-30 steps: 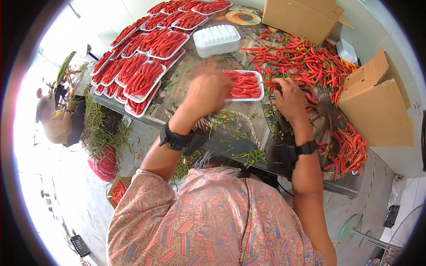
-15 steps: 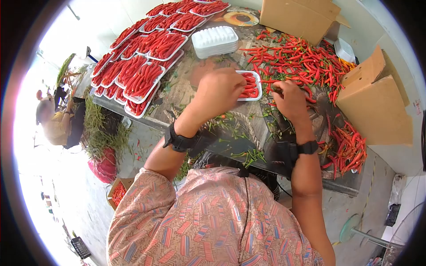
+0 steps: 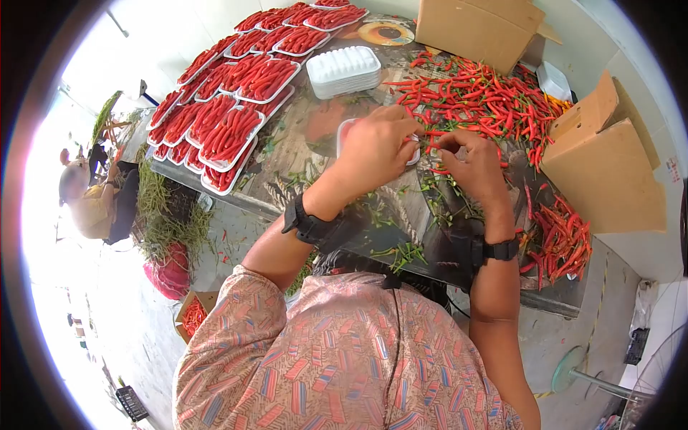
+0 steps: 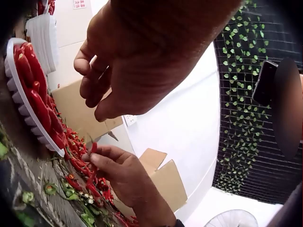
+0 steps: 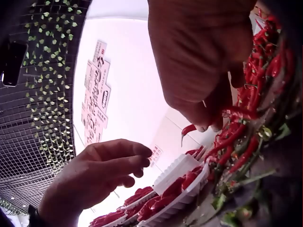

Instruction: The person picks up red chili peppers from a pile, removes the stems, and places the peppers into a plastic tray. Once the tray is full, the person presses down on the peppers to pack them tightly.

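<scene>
A white foam tray [image 3: 341, 137] of red chilies [image 4: 35, 97] lies on the table, mostly covered by my left hand [image 3: 374, 149] in the head view. That hand is over the tray's right part, its fingers loosely bent with nothing between them. My right hand [image 3: 476, 170] is just right of the tray, at the near edge of a big heap of stemmed chilies [image 3: 487, 100]. Between its thumb and fingertips it pinches a red chili [image 5: 188, 129], whose thin tip sticks out toward the left hand.
Filled chili trays [image 3: 229, 132] are piled at the table's left. Behind the tray rises a stack of empty white trays [image 3: 345, 75]. Cardboard boxes [image 3: 605, 172] flank the heap, and more chilies [image 3: 562, 240] lie at the near right. Green stems [image 3: 403, 254] and rope litter the front.
My left hand has moved right across the tray, toward the right hand, covering more of the chilies. The right hand stays near the same spot, turned slightly inward.
</scene>
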Motion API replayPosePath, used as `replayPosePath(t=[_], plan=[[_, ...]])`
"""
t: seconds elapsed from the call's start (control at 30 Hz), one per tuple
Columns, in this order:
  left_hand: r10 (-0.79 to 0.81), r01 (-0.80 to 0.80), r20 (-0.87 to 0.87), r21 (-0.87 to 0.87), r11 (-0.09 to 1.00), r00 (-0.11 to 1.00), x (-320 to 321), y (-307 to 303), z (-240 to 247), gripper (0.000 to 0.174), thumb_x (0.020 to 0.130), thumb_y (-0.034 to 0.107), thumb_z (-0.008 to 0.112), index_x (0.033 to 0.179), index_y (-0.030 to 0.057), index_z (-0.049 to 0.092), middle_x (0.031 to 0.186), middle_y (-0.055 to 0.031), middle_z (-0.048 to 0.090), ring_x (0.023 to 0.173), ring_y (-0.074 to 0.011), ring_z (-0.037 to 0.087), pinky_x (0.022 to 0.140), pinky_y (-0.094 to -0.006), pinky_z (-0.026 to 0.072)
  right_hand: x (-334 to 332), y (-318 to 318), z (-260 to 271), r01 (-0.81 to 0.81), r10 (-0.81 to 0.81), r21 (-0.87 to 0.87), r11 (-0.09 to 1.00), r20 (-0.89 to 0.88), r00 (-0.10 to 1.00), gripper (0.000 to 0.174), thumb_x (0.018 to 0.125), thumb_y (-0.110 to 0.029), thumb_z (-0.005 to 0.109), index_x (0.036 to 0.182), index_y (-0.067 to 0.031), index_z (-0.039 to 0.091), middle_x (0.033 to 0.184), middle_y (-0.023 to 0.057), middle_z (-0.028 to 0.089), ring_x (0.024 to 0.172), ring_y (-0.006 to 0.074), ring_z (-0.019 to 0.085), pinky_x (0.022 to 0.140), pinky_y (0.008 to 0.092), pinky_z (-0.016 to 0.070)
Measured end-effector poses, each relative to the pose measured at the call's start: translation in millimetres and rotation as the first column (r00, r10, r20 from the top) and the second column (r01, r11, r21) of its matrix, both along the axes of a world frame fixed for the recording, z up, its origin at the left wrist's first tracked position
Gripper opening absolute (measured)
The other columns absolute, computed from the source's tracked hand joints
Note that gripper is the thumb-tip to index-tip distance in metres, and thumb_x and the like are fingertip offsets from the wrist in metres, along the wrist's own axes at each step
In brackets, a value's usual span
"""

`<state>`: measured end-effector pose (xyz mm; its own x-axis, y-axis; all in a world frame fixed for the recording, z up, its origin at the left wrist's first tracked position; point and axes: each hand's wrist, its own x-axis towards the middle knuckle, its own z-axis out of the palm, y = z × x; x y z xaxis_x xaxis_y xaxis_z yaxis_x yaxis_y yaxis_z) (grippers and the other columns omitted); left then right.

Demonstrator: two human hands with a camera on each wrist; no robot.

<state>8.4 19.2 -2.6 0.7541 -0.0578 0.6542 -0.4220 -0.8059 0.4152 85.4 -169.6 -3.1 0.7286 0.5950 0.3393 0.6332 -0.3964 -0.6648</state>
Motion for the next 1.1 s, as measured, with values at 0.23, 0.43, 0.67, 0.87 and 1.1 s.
replayPosePath(t=[0.23,0.43,0.67,0.87,1.1], plan=[[-0.008,0.011,-0.066,0.047,0.999,0.998,-2,-4,-1,0.007,0.077,0.013,0.064,0.081,0.0075,0.067,0.08,-0.0115,0.061,0.081,-0.032,0.061,0.07,-0.0437,0.0483,-3,2,2,-0.041,0.037,0.056,0.998,0.069,0.997,0.012,0.075,-0.01,0.069,0.085,-0.0036,0.07,0.077,0.0113,0.066,0.07,0.0257,0.062,0.068,0.0372,0.0503],[0.04,-0.029,-0.085,0.128,0.991,0.996,-5,-4,1,0.01,0.077,0.016,0.064,0.083,0.0075,0.065,0.08,-0.0136,0.061,0.079,-0.0336,0.06,0.07,-0.044,0.0485,-7,6,0,-0.082,0.074,0.022,0.996,0.247,0.966,0.011,0.075,0.0,0.07,0.085,-0.0005,0.066,0.077,0.0093,0.064,0.069,0.0192,0.063,0.065,0.0313,0.0493],[-0.1,0.081,-0.364,-0.07,0.994,0.926,-29,9,22,0.018,0.074,0.016,0.072,0.07,0.0023,0.061,0.068,-0.0086,0.059,0.062,-0.0239,0.057,0.057,-0.0374,0.0445,-8,2,8,-0.025,0.102,0.264,0.964,-0.282,0.954,0.01,0.077,-0.006,0.069,0.086,-0.0022,0.067,0.082,0.0035,0.068,0.073,0.0114,0.062,0.07,0.0288,0.0494],[-0.142,0.05,-0.245,-0.347,0.937,0.959,-28,-7,17,0.024,0.075,0.013,0.078,0.074,0.0003,0.057,0.064,-0.0067,0.053,0.056,-0.0154,0.048,0.053,-0.0315,0.0406,-14,9,2,-0.019,0.296,0.478,0.878,-0.512,0.806,0.011,0.084,-0.005,0.068,0.095,-0.0027,0.065,0.086,-0.003,0.065,0.078,0.0044,0.058,0.07,0.0213,0.0475],[-0.072,-0.076,-0.39,-0.351,0.933,0.918,-28,2,17,0.029,0.079,0.02,0.075,0.102,0.0035,0.069,0.081,-0.0059,0.068,0.07,-0.008,0.06,0.067,-0.0272,0.0502,-19,18,-6,-0.025,0.4,0.56,0.828,-0.559,0.727,0.01,0.085,-0.003,0.066,0.095,-0.0034,0.066,0.086,-0.0032,0.065,0.079,0.004,0.059,0.071,0.0212,0.0476]])
